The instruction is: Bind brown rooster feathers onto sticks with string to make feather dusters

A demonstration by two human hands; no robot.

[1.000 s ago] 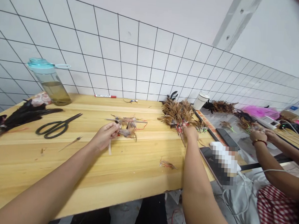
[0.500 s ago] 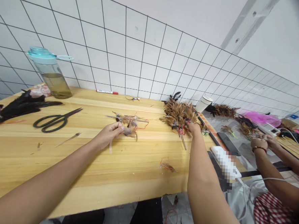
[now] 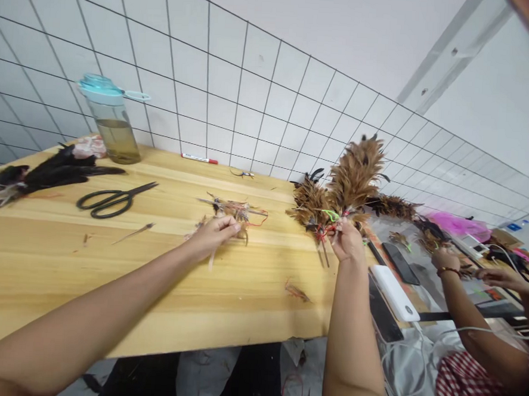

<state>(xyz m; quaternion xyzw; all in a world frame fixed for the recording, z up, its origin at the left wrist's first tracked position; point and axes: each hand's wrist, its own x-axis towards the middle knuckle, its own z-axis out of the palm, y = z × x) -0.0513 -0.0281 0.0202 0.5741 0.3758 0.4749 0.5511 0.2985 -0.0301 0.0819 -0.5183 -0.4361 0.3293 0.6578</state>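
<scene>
We saw two bare hands over the wooden table (image 3: 239,316); the right hand (image 3: 350,242) had its grip closed round the base of a brown feather bundle (image 3: 358,171), fingers pinching the tied end, with the plumes pointing up and leaning a little to the right; a bright green tie (image 3: 331,215) showed just beside that base. We found a second bundle (image 3: 309,202) lying on the table just to the left, its plumes partly behind the held one; thin sticks poked out below it.

We noted the left hand (image 3: 215,234) low over a heap of feather scraps (image 3: 234,207), its grip pressed together at thumb and fingertips; a pale strip (image 3: 211,261) hung below it, though we could not tell whether the fingers pinched it.

Farther left we saw open-handled scissors (image 3: 112,202), black feathers (image 3: 62,171) and a bottle (image 3: 114,132) of yellowish liquid; a marker (image 3: 199,158) lay near the wall grid; a small tuft (image 3: 297,292) lay on the table between the forearms. To the right we had a dark phone (image 3: 399,263) and a white power bank (image 3: 395,292); beyond them, a co-worker's hand (image 3: 445,260) was at work.
</scene>
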